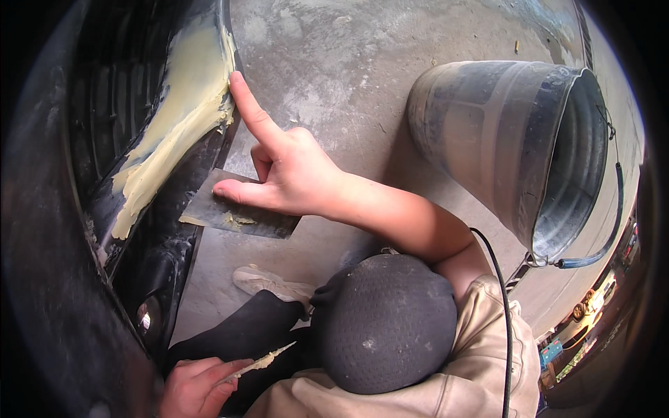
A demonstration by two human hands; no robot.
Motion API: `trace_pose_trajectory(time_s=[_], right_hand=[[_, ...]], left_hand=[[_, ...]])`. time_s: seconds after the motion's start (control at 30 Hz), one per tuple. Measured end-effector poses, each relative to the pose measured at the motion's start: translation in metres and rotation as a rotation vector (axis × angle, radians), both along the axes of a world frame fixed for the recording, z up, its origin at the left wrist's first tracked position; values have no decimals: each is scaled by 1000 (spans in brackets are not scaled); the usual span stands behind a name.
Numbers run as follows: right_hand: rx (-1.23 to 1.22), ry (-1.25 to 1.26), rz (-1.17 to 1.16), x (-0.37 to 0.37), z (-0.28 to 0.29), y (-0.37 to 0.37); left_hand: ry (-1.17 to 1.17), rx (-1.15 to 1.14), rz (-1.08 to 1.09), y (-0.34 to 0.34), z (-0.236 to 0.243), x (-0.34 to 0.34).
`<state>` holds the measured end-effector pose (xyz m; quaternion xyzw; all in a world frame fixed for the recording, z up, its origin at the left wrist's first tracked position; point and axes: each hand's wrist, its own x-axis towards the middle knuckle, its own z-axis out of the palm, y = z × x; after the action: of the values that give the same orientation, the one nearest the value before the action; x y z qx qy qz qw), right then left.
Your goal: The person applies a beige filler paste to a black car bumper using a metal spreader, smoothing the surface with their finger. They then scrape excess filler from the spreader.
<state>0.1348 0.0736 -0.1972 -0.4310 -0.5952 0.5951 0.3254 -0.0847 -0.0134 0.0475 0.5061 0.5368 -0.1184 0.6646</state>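
Observation:
My right hand (pixel 282 164) reaches in from the right. Its index finger is stretched out, and the tip touches the edge of the cream filler. Its thumb presses on a flat grey spreader blade (pixel 268 221), pinched against fingers partly hidden behind, with a dab of filler on it. The filler (pixel 185 80) lies in a thick, uneven layer along a black curved panel (pixel 188 157). Low on the left, my left hand (pixel 198 386) is closed round a thin, filler-smeared spreader (pixel 261 364), seen nearly edge-on.
A dented metal bucket (pixel 502 132) lies on its side on the stained concrete floor (pixel 313 63), its handle to the right. Rounded dark fabric (pixel 383 324) bulges up at the lower middle. Beside it are a pale shoe (pixel 268 282) and a hanging black cable (pixel 503 306).

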Motion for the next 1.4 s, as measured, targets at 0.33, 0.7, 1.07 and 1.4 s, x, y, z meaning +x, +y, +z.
trace_pose_trajectory(time_s=[0.33,0.7,1.07,1.4], right_hand=[[80,19,79,5,1,-2],[127,-12,208,12,11,-3],[60,-85,202,31,17,17],[211,-118,177,22,14,2]], left_hand=[[-45,-20,-16,-7,-8,-6],[-17,0,-21,-20,-12,-6],[-43,68,-20,-27,-13,-6],[-37,72,26,-28,-17,-6]])
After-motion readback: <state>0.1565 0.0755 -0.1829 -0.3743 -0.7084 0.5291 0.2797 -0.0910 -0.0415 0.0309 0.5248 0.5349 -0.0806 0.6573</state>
